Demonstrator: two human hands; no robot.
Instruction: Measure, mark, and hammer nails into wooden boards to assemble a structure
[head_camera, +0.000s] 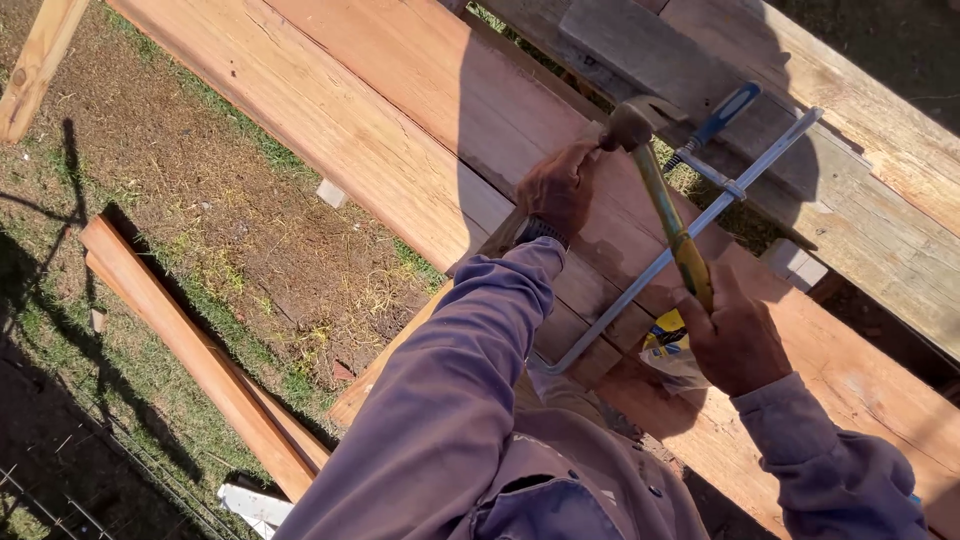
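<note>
- A hammer (660, 190) with a yellow handle and dark metal head is held in the right hand (735, 340), low on the shaft near its end; the head is raised just beside the left hand (557, 188).
- The hammer is judged stiff and top-heavy, its weight carried in the head; a hold near the handle's end, as seen, suits it.
- The right grip is closed tight around the yellow handle, fingers wrapped fully.
- The left hand is pressed on the reddish planks (420, 130), fingers curled and pinched at a spot beneath the hammer head; whether something small is held there cannot be told.
- The planks are judged heavy, rigid and rough-grained, unlikely to slip.
- A long bar clamp (690, 225) with a blue handle is laid across the planks, its grey bar running under the hammer's shaft.
- A small yellow and blue package (668, 335) lies just beside the right hand.
- Below, a loose timber (190, 350) rests on the grass (60, 330).
</note>
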